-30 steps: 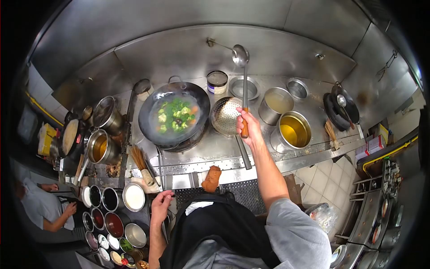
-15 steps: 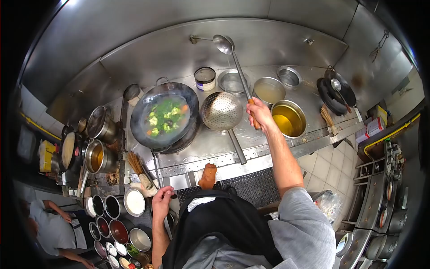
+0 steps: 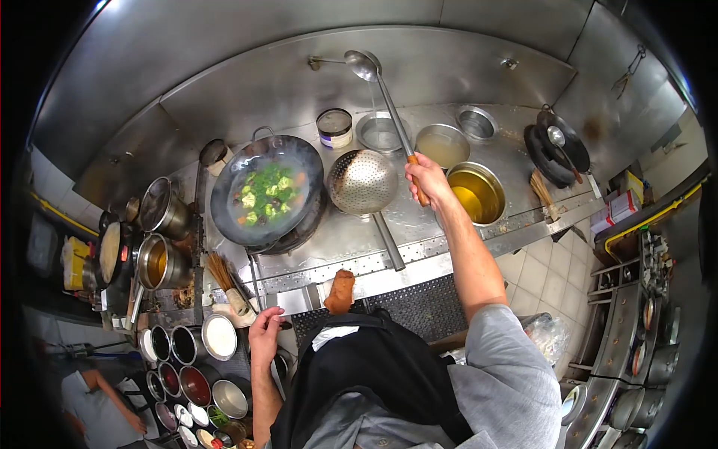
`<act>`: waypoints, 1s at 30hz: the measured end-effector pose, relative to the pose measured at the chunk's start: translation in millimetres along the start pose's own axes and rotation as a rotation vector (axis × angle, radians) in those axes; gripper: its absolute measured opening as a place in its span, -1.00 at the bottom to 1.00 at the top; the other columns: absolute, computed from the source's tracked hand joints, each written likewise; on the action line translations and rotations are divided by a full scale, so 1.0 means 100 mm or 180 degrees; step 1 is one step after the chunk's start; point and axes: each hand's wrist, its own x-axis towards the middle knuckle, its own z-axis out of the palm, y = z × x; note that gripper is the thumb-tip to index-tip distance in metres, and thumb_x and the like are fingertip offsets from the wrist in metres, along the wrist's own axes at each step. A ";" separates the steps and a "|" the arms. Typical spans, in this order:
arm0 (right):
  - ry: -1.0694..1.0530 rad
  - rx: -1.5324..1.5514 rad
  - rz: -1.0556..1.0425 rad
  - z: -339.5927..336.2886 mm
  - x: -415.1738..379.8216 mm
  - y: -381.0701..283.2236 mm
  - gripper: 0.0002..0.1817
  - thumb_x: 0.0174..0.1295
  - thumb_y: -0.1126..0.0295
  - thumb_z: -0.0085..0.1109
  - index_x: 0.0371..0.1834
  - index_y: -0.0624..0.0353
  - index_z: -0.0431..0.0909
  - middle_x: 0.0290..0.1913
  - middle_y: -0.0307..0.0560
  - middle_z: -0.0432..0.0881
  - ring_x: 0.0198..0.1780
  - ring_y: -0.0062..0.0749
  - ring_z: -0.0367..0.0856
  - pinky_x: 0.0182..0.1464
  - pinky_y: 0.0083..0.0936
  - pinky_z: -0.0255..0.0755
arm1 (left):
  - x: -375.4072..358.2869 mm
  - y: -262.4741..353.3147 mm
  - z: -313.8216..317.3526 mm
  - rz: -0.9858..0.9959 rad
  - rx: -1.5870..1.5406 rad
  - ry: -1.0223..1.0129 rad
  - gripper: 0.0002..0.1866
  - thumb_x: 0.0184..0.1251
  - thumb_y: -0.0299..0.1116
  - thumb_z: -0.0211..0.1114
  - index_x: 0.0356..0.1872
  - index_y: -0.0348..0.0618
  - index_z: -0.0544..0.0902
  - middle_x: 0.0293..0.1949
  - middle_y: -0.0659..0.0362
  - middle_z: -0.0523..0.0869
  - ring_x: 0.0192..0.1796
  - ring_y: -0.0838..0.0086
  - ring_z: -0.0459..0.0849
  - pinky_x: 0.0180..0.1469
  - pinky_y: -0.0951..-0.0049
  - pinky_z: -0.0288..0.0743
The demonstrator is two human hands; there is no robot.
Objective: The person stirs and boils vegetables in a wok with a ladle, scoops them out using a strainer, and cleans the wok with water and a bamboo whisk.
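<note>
My right hand (image 3: 426,179) is wrapped round the wooden grip of a long-handled ladle (image 3: 392,105). Its steel bowl is raised at the back wall beneath the spout (image 3: 323,61), and a thin stream falls below it toward a round metal strainer (image 3: 381,132). Low at the stove's front edge, my left hand (image 3: 265,329) has its fingers curled by a small dark knob; I cannot tell what is in them. A wok (image 3: 232,179) on the left burner holds broccoli and other vegetables (image 3: 269,193) in steaming liquid. Right of it rests a perforated skimmer (image 3: 364,182).
A pot of yellow oil (image 3: 477,194) and a pan of cloudy liquid (image 3: 443,146) stand by my right forearm. Bamboo brushes (image 3: 230,284) lie at the front left. Seasoning containers (image 3: 219,337) crowd the lower left, near another person (image 3: 101,404).
The view has shifted slightly, moving the stove a little left and up. The vegetables sit differently in the wok. My right hand keeps the ladle raised; the other person's arms have moved.
</note>
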 end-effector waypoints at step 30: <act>-0.0014 0.0518 -0.0273 0.45 -0.40 0.22 -0.68 0.44 0.38 0.18 0.19 0.11 0.40 -0.48 -0.31 0.44 -0.68 -0.64 0.39 -0.70 -0.61 0.35 | -0.26 0.22 -0.03 0.0040 -0.0210 -0.0107 -0.73 0.55 -0.40 0.19 0.15 -0.27 0.63 0.00 0.16 0.77 -0.02 0.52 0.71 0.01 0.52 0.56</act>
